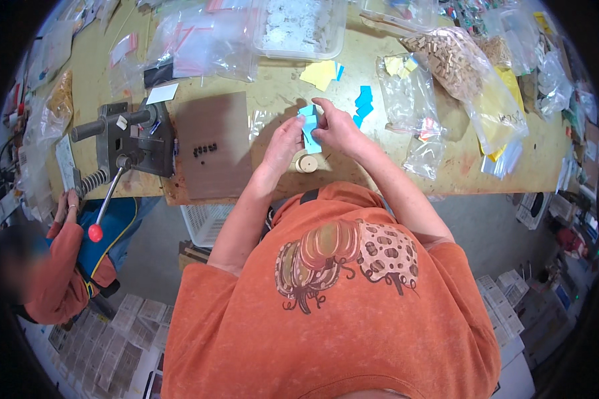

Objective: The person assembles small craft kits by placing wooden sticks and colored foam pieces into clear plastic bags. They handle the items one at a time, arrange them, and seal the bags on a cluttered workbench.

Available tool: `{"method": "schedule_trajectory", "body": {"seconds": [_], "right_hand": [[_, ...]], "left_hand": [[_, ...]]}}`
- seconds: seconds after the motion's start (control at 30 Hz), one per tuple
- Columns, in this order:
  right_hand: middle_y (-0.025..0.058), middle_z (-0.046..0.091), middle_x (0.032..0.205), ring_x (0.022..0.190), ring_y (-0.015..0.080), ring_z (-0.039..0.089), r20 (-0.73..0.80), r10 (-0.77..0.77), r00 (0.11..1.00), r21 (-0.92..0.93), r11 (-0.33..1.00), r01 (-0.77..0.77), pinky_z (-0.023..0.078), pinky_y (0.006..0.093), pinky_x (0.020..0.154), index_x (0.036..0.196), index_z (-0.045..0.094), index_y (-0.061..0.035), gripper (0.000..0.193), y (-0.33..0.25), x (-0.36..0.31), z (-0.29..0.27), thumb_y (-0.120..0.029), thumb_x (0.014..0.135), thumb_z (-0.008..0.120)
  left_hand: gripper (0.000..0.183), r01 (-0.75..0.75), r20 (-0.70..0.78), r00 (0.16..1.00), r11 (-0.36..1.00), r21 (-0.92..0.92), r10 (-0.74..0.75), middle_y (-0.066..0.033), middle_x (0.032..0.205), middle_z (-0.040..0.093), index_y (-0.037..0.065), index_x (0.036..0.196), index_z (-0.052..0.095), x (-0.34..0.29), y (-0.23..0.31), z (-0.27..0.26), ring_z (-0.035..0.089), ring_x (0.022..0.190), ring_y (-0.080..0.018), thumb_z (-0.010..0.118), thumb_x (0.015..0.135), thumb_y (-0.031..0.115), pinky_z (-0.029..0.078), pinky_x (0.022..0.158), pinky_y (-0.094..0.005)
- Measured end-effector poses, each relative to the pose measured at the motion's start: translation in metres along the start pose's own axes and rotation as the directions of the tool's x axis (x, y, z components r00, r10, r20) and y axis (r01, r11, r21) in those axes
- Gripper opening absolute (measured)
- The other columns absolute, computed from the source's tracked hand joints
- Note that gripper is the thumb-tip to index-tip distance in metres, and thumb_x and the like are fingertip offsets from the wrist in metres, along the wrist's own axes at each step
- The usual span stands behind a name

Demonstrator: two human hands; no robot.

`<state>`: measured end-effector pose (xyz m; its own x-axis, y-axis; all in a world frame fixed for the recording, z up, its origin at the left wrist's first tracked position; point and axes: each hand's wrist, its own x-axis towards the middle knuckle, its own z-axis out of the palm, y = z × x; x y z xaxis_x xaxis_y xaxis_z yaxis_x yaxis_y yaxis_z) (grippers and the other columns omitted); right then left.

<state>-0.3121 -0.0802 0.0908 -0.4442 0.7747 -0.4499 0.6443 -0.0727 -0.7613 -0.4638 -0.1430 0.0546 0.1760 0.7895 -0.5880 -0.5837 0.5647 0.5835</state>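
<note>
Blue paper [311, 141] is pinched in the left hand [287, 138] and right hand [339, 128] (fingers closed). Beside them, a wooden disc [307, 163] lies on the table [273, 86].

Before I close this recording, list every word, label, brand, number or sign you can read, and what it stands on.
Bag of tan pieces: dark handwriting near its lower end, which I won't copy out.
Held blue pieces: no lettering visible.
Shirt: pumpkin print, no words visible.
Other bags: any print is too small or blurred to read.

Lt-blue flat pc [311, 140] held btwn both hands [339, 128].
</note>
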Motion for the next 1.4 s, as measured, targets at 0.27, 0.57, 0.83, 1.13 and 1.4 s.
{"method": "schedule_trajectory", "body": {"seconds": [0.27, 0.57, 0.83, 1.13, 1.4], "right_hand": [[0.0165, 0.066, 0.087, 0.08, 0.0328, 0.065, -0.179, -0.019, 0.984, 0.106, 0.994, 0.038, 0.052, 0.0389, 0.073, 0.113, 0.057, 0.0003, 0.042, 0.023, -0.011, 0.017, -0.016, 0.076, 0.069], [0.0193, 0.065, 0.085, 0.081, 0.0371, 0.063, -0.21, -0.126, 0.97, -0.277, 0.959, 0.064, 0.052, 0.0422, 0.07, 0.086, 0.06, -0.0006, 0.015, 0.009, -0.011, 0.008, -0.014, 0.081, 0.061], [0.0175, 0.066, 0.083, 0.072, 0.0306, 0.065, -0.232, -0.055, 0.971, -0.201, 0.98, 0.007, 0.052, 0.0394, 0.065, 0.092, 0.064, -0.0013, 0.018, 0.053, 0.019, 0.031, -0.014, 0.08, 0.064], [0.0074, 0.066, 0.09, 0.074, 0.015, 0.066, 0.103, 0.361, 0.927, 0.737, 0.598, -0.315, 0.055, 0.0282, 0.065, 0.102, 0.063, 0.0005, 0.02, 0.044, 0.01, 0.013, -0.012, 0.086, 0.065], [0.0113, 0.067, 0.098, 0.084, 0.019, 0.069, 0.197, 0.294, 0.935, 0.77, 0.545, -0.333, 0.055, 0.0257, 0.068, 0.115, 0.055, 0.0008, 0.025, 0.04, 0.002, 0.012, -0.012, 0.093, 0.052]], "left_hand": [[0.028, -0.065, -0.063, 0.996, 0.995, -0.081, 0.06, -0.0026, 0.105, 0.063, 0.004, 0.118, 0.058, 0.003, -0.018, 0.0, 0.06, 0.093, -0.0119, 0.058, 0.092, 0.013, 0.049, 0.083, -0.0306], [0.034, -0.245, -0.17, 0.954, 0.969, 0.029, 0.246, -0.0075, 0.126, 0.053, 0.004, 0.125, 0.051, 0.001, -0.011, -0.009, 0.054, 0.112, -0.0167, 0.053, 0.091, 0.008, 0.044, 0.093, -0.0305], [0.035, -0.296, -0.115, 0.917, 0.845, 0.445, 0.382, -0.0113, 0.117, 0.058, 0.0, 0.122, 0.052, 0.012, -0.027, -0.038, 0.056, 0.106, -0.0173, 0.058, 0.087, 0.004, 0.047, 0.089, -0.0283], [0.015, -0.093, -0.191, 0.967, 0.933, 0.347, 0.167, 0.0038, 0.083, 0.061, 0.009, 0.094, 0.062, 0.013, -0.039, -0.018, 0.053, 0.074, -0.0043, 0.069, 0.083, 0.017, 0.039, 0.062, -0.0191], [0.014, -0.118, -0.313, 0.945, 0.992, -0.049, 0.097, 0.0035, 0.083, 0.059, 0.01, 0.093, 0.063, 0.012, -0.017, -0.01, 0.051, 0.071, -0.0039, 0.071, 0.082, 0.012, 0.039, 0.06, -0.0215]]}}
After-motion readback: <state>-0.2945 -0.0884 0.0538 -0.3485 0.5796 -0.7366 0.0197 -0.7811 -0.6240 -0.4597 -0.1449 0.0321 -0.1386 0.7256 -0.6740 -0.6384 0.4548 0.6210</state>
